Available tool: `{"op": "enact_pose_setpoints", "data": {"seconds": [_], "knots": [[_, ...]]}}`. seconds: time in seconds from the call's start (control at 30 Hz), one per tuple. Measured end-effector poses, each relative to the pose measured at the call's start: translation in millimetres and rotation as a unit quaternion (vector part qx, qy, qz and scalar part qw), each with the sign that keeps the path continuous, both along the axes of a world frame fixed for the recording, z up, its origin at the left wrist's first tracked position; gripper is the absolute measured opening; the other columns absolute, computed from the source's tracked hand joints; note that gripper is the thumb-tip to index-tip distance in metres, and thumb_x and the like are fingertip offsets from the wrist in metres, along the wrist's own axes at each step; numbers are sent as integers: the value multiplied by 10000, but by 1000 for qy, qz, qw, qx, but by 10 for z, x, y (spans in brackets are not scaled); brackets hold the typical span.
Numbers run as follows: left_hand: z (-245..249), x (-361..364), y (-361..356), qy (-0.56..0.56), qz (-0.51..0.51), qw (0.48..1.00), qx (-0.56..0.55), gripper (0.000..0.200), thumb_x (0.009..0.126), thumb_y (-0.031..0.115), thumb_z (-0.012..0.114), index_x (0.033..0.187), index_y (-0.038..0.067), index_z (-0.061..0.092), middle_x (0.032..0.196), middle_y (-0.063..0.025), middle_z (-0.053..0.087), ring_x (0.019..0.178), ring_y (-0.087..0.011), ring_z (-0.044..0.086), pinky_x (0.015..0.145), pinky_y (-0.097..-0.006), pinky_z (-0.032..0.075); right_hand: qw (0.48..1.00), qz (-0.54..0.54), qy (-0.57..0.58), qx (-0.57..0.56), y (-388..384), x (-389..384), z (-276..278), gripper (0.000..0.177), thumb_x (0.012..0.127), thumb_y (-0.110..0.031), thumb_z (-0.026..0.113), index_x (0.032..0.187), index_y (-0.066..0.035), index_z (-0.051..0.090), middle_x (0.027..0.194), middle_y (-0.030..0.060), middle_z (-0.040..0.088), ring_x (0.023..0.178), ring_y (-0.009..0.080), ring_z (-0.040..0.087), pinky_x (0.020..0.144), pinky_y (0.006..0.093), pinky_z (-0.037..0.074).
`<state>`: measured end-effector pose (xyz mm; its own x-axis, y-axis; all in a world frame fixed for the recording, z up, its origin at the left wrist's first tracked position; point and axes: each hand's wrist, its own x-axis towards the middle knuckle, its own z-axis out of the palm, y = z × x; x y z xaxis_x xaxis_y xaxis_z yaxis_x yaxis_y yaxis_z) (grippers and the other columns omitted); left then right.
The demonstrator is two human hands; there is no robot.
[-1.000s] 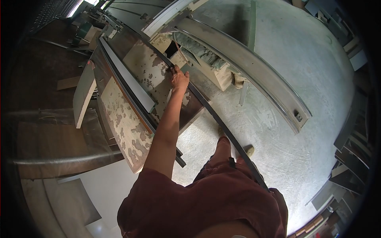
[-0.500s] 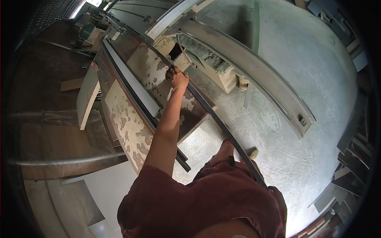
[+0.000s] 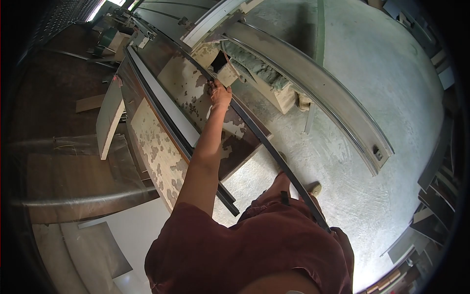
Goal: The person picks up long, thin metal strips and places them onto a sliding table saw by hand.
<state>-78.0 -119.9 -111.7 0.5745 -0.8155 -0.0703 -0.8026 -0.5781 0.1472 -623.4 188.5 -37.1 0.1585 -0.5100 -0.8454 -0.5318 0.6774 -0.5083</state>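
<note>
Left hand (image 3: 220,94) advances along the bench (image 3: 240,158), gripping the dark strip (image 3: 249,121) — seemingly guiding it, next needing straight alignment; right hand hidden, state unclear.

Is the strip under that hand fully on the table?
Sticking out: the dark strip runs past the edge of the table, over the floor.

A long strip (image 3: 290,174) runs lengthwise over the table (image 3: 240,149), under the left hand (image 3: 220,94), and on past the table's near end to the person's right side; a narrow panel (image 3: 165,99) lies on the table to its left. To the right a rail (image 3: 313,82) extends above the floor (image 3: 391,98), with a box (image 3: 278,98) between it and the table. A board (image 3: 108,120) stands left of the table, and more boards (image 3: 438,196) lie at the far right.
</note>
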Motion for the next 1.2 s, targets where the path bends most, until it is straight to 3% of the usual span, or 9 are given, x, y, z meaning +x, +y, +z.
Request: {"op": "enact_pose_setpoints", "data": {"seconds": [0.1,0.23,0.4,0.7,1.03,1.2], "knots": [[48,37,-41,34,11,999,11,655,825,274,522,1297,-19,176,1346,-287,212,1252,-356,273,943,-429,397,1000,5,-2,-9,-69,59,17,265,816,-226,474,976,-37,569,633,49,544,515,111,504,445,248,395],[-11,132,-81,-8,-11,1000,-14,651,823,275,517,1297,-20,181,1348,-285,210,1258,-355,262,956,-432,381,1000,18,12,13,-165,150,7,276,836,-258,481,983,-40,563,631,41,541,507,104,500,434,239,392],[-6,212,-154,3,6,1000,-6,644,821,266,513,1295,-13,178,1349,-277,211,1253,-353,272,979,-457,346,998,-5,-67,-8,-169,147,-101,401,858,-402,491,995,-29,544,623,24,530,514,87,497,428,224,386],[63,283,-196,-1,2,999,-38,614,822,265,507,1281,-2,198,1350,-285,200,1228,-364,314,953,-442,380,998,18,-60,-8,-314,303,-111,519,830,-514,486,989,-23,549,626,15,519,503,83,476,431,230,374],[-2,516,-343,5,-4,1000,-30,601,811,257,537,1252,-7,228,1319,-288,260,1168,-404,365,950,-446,378,995,14,-95,-39,-402,426,-124,509,834,-504,487,980,-21,552,623,11,512,491,78,458,433,224,366],[-19,614,-417,8,7,1000,-22,596,821,276,527,1258,-3,233,1334,-271,254,1193,-399,336,958,-498,330,995,18,-86,-37,-459,504,-112,434,857,-429,495,994,-21,548,639,28,533,511,84,484,441,228,381]]}}
